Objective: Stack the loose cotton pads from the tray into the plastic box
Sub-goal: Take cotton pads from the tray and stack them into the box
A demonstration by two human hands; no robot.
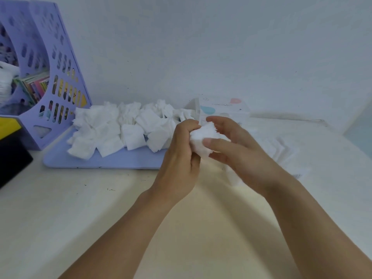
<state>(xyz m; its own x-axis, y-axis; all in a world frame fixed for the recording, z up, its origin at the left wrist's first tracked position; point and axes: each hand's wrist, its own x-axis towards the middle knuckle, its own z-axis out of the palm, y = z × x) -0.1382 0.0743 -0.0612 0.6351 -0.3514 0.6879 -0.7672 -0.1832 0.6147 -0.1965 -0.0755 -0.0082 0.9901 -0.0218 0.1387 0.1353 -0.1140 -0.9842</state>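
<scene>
Dozens of loose pads [112, 131] heaped on the tray [104, 161], left of your hands.
Your left hand [179, 156] and right hand [231, 146] both grip one small stack [201, 140]; the plastic box [223, 111] sits just behind, nearer your right.

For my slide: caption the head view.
Both hands, left and right, hold a bunch of cotton pads beside the tray.

White pads [112, 133] — lilac tray [104, 161]
</scene>
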